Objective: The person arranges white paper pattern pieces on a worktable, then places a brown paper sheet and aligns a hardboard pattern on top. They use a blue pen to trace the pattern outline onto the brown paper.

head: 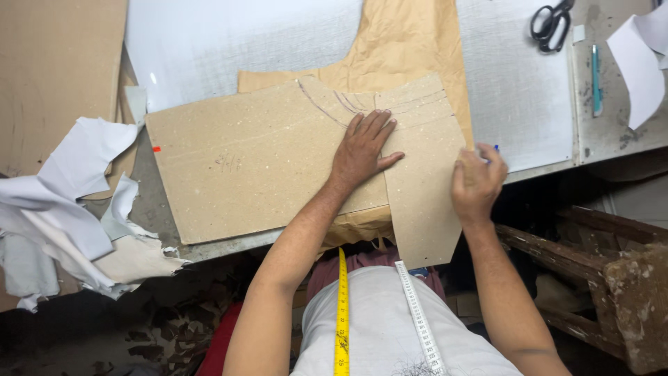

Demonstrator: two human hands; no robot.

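Left hand: the left hand (362,152) lies palm down on the flat brown cardboard pattern piece (278,160), fingers (376,125) straight and close together, thumb spread; it holds nothing and presses the board flat.
Right hand: the right hand (476,182) is at the board's right edge, fingers curled round a blue-tipped pen (495,147), only the tip showing.
Cardboard pattern piece: lies on the grey table (515,90), its lower right part overhanging the near edge; curved pen lines cross its upper part.
Tan paper sheet (410,42): crumpled, under the board, reaching up and away.
Black scissors (550,24): far right of the table, well apart from both hands.
Teal pen (596,80): just right of the scissors.
White scraps (69,202): heaped at the table's left end.
Yellow-and-white measuring tape (342,313): draped over the person's chest.
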